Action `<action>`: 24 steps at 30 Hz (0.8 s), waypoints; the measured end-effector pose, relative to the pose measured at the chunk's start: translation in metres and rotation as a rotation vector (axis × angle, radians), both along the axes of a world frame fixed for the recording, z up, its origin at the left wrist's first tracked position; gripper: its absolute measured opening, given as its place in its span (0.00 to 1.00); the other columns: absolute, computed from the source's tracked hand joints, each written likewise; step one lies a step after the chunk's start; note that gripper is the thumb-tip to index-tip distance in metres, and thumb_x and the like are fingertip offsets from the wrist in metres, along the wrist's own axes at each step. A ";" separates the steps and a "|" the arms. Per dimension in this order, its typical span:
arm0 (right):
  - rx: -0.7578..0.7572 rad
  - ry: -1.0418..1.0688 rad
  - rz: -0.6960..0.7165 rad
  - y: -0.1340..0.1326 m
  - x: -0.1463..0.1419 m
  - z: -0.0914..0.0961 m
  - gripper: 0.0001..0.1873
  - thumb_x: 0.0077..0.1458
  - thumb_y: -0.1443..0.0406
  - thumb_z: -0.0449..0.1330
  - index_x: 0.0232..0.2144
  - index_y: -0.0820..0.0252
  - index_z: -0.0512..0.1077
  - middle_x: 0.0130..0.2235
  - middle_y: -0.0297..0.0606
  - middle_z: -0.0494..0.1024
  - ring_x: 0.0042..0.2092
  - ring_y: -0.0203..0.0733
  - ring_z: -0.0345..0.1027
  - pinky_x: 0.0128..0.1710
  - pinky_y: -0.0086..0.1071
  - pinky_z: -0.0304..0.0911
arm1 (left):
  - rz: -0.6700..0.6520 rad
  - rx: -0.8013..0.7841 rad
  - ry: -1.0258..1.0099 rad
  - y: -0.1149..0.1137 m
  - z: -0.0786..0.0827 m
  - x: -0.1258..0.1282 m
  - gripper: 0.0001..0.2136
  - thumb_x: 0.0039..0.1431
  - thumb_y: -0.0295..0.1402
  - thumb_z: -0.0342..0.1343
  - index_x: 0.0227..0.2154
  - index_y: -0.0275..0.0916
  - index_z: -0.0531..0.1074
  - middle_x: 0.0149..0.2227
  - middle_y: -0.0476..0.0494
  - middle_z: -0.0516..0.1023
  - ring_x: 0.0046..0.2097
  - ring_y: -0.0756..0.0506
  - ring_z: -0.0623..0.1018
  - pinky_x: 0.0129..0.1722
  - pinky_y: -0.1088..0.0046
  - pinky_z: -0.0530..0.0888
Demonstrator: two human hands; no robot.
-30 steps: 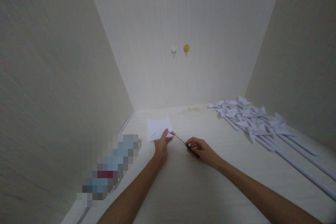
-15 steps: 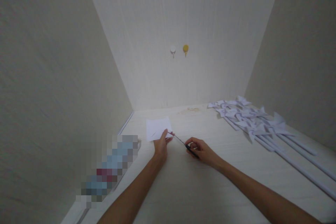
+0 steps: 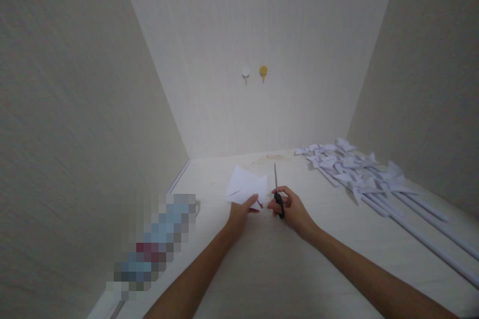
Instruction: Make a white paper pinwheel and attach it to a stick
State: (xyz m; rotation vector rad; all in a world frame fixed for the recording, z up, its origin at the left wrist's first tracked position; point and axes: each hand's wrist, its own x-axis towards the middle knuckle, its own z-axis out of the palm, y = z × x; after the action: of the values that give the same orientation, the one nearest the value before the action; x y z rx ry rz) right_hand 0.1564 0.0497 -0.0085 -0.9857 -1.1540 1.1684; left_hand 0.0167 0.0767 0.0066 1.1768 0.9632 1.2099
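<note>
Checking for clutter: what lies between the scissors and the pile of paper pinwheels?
Nothing; the head view shows bare table between the scissors in the right hand and the paper pinwheels.

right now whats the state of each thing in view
left hand, pinching the near edge of the white paper sheet
white paper sheet, unfolded, held by one edge
right hand, closed around the scissors' handles
scissors, blades shut, tips pointing away, apart from the sheet
paper pinwheels, lying in a pile on the table, untouched
wall hooks, nothing hanging on them
</note>
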 end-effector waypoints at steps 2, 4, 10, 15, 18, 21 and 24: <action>0.004 0.007 -0.038 0.000 0.001 0.001 0.19 0.36 0.64 0.60 0.30 0.58 0.56 0.18 0.26 0.69 0.17 0.29 0.59 0.15 0.22 0.51 | -0.069 0.004 0.078 -0.007 0.001 0.004 0.07 0.40 0.33 0.56 0.19 0.33 0.69 0.18 0.47 0.73 0.21 0.49 0.72 0.22 0.74 0.69; 0.007 0.001 -0.054 0.000 0.002 0.002 0.18 0.36 0.64 0.60 0.30 0.58 0.56 0.16 0.25 0.67 0.16 0.29 0.58 0.14 0.21 0.49 | -0.082 0.026 0.117 -0.011 0.003 0.005 0.06 0.39 0.32 0.57 0.20 0.34 0.70 0.20 0.48 0.74 0.23 0.49 0.73 0.26 0.73 0.70; -0.022 0.012 -0.053 0.001 0.001 0.001 0.22 0.33 0.63 0.62 0.31 0.58 0.55 0.17 0.24 0.67 0.16 0.28 0.58 0.14 0.21 0.48 | -0.079 0.047 0.116 -0.012 0.005 0.004 0.07 0.39 0.33 0.56 0.24 0.35 0.72 0.23 0.46 0.75 0.25 0.47 0.73 0.26 0.72 0.70; -0.035 0.017 0.001 0.002 0.000 0.000 0.24 0.30 0.64 0.64 0.29 0.58 0.56 0.17 0.23 0.66 0.16 0.28 0.57 0.14 0.21 0.49 | 0.032 0.041 0.082 -0.009 0.002 0.005 0.05 0.37 0.29 0.58 0.22 0.36 0.72 0.23 0.46 0.75 0.25 0.47 0.73 0.25 0.74 0.69; -0.053 0.015 0.013 0.002 0.000 0.001 0.26 0.27 0.63 0.65 0.29 0.58 0.56 0.17 0.24 0.67 0.16 0.28 0.57 0.14 0.22 0.49 | 0.066 0.043 0.083 -0.008 0.001 0.004 0.04 0.37 0.29 0.59 0.21 0.36 0.72 0.23 0.46 0.75 0.25 0.47 0.74 0.25 0.75 0.69; -0.074 0.012 0.006 0.001 -0.001 0.004 0.27 0.25 0.64 0.66 0.29 0.58 0.56 0.18 0.25 0.69 0.16 0.28 0.58 0.14 0.22 0.50 | 0.087 0.008 0.084 -0.007 0.000 0.004 0.05 0.36 0.30 0.60 0.20 0.35 0.72 0.22 0.45 0.75 0.23 0.48 0.73 0.22 0.75 0.69; -0.078 0.019 0.011 0.000 -0.001 0.005 0.27 0.25 0.66 0.66 0.29 0.58 0.56 0.19 0.26 0.69 0.17 0.28 0.58 0.15 0.22 0.51 | 0.096 -0.019 0.077 -0.006 -0.001 0.005 0.07 0.35 0.30 0.60 0.21 0.34 0.72 0.23 0.45 0.75 0.22 0.48 0.72 0.20 0.74 0.70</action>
State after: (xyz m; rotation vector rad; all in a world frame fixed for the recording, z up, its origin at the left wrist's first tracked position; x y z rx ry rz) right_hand 0.1553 0.0498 -0.0034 -1.0263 -1.1074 1.2371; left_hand 0.0213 0.0711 0.0058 1.1798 1.0975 1.2362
